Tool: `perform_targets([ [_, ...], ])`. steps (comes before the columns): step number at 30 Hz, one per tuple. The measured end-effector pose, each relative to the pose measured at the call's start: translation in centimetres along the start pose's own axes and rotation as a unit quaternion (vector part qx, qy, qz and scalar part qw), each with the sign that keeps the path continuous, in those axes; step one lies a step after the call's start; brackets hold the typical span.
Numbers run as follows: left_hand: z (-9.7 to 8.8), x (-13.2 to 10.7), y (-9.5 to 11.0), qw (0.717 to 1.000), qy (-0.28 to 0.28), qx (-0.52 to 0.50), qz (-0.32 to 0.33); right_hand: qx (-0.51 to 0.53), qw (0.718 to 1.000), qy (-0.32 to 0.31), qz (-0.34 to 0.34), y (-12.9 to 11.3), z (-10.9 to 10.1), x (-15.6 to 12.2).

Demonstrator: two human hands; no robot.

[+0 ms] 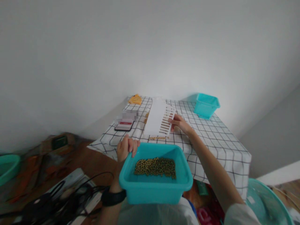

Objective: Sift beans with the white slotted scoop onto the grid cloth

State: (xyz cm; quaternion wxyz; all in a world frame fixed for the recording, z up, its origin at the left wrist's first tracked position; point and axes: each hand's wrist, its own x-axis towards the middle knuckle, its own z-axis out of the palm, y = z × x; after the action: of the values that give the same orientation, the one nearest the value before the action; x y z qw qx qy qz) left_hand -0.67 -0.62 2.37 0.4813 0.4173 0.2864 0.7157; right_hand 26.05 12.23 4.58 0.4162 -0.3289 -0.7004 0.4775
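Note:
My left hand (127, 148) grips the far left rim of a teal plastic tub (150, 189) that holds a layer of small yellow-green beans (156, 167), close in front of me. A black watch sits on that wrist. My right hand (179, 123) reaches out over the table and rests its fingers on the right edge of a white slotted board (156, 118), where several beans sit in the slots. A short row of beans (158, 137) lies on the cloth at the board's near end.
The small table has a white cloth with a black grid (217, 137). A phone (124, 125) lies left of the board, a second teal tub (206, 105) stands at the far right, and something orange (135, 99) lies at the far left. Cables and clutter lie on the floor at left.

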Motion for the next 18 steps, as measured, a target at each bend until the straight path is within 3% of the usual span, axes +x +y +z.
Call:
perform_targets([
  [6,0.2,0.1,0.3,1.0,0.001,0.006,-0.004,0.005,0.997,0.067,-0.032,0.5,-0.4,0.4],
  [13,0.3,0.0,0.4,1.0,0.007,0.013,-0.003,0.014,1.0,-0.027,0.007,-0.8,0.3,-0.6],
  [18,0.4,0.1,0.6,1.0,-0.001,0.01,-0.007,0.031,0.999,-0.032,0.01,-0.8,0.5,-0.6],
])
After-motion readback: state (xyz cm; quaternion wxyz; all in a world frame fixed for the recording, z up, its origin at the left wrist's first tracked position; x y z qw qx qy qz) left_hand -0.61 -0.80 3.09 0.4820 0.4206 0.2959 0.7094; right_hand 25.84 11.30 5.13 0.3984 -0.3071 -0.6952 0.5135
